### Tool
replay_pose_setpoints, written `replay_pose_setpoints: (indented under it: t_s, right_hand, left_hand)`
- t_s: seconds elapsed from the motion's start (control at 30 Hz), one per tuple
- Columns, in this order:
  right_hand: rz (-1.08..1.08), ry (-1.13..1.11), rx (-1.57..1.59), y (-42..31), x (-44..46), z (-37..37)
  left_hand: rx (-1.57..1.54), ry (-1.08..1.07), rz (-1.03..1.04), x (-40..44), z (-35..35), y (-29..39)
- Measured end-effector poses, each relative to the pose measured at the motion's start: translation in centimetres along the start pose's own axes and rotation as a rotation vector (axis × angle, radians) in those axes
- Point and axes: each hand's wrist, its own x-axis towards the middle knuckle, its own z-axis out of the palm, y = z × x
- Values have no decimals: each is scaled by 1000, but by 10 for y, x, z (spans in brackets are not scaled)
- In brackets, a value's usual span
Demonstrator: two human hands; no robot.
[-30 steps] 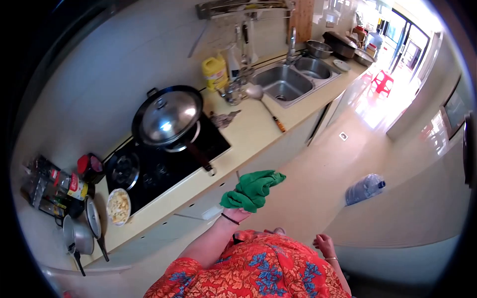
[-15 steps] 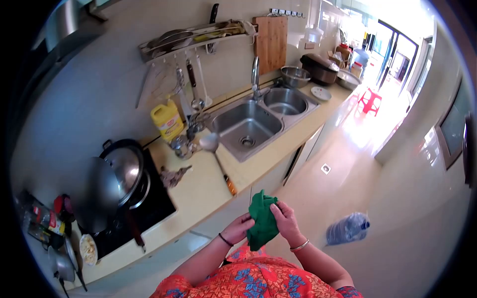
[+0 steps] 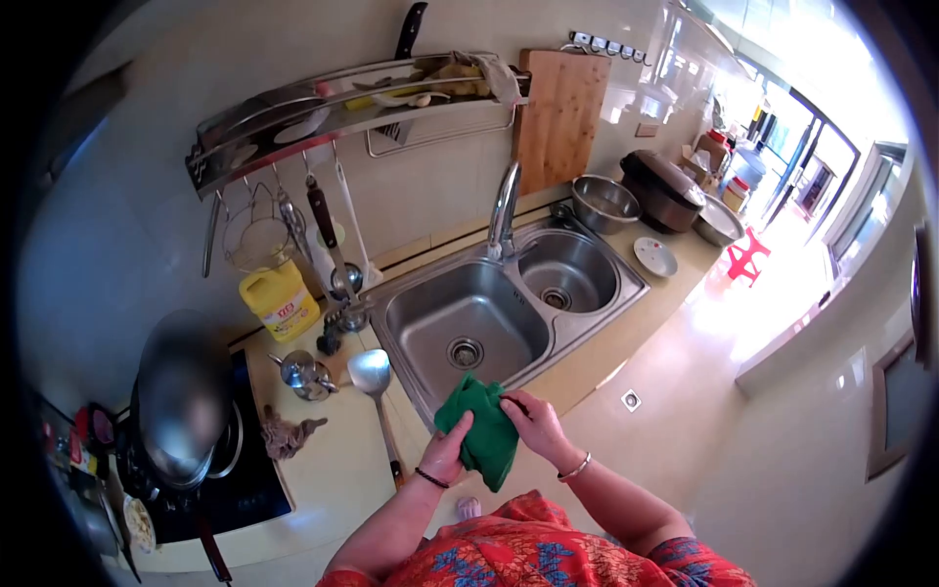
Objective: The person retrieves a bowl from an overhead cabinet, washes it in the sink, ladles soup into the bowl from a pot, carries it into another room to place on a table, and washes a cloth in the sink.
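Note:
A green cloth (image 3: 481, 430) hangs between my two hands in front of the counter edge, folded and crumpled. My left hand (image 3: 448, 452) pinches its left side, thumb on top. At its upper right corner, my right hand (image 3: 538, 428) grips the fabric between thumb and fingers. Just beyond the cloth lies the large basin of the steel sink (image 3: 421, 323), with the tap (image 3: 505, 210) behind it. A spatula (image 3: 377, 391) rests on the counter left of the sink, its handle pointing toward me.
To the left, a wok (image 3: 181, 411) sits on the black stove (image 3: 259, 479). A yellow jug (image 3: 281, 301), a steel pot (image 3: 303, 375) and a greyish rag (image 3: 287, 432) stand or lie on the counter. Beyond the sink are a steel bowl (image 3: 604, 203), a small plate (image 3: 655, 256) and a rice cooker (image 3: 663, 188).
My view has shifted closer to the sink, and both hands with the green cloth are now nearer its front edge. The plastic bottle on the floor has left view.

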Motion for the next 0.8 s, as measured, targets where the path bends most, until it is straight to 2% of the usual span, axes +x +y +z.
replay_pose_setpoints:
  t_s: [0.07,0.2,0.27,0.33,0.37,0.43,0.47,0.53,0.57,0.63,0.7,0.8]
  right_hand:
    - [-165,-23,-102,21,39,-12]
    - [-169,-70,-345,65,143,-53]
    - [-194,-65,-477,75,200,-73]
    - [-287,-18,-630,91,262,-85]
    - [-230,7,-641,94,287,-92]
    - [-334,48,-951,111,339,-98]
    - [-353,24,-929,119,354,-99]
    - [-387,144,-1013,139,384,-99]
    - [-395,125,-997,144,395,-100]
    - [-74,-161,-874,155,411,-101]
    - [-110,-181,-895,160,408,-103]
    - [-169,-184,-932,152,398,-108]
  left_hand:
    - [-32,57,10,22,-2,13]
    - [-108,124,82,65,-2,28]
    - [-4,197,91,85,3,28]
    - [-62,215,127,114,5,28]
    - [-96,193,140,126,9,28]
    - [-173,126,149,153,14,26]
    - [-173,156,170,163,22,30]
    - [-412,118,171,186,35,34]
    - [-378,230,200,198,38,31]
    - [-331,310,227,217,37,25]
    - [-280,389,239,234,36,21]
    - [-334,322,275,252,38,20]
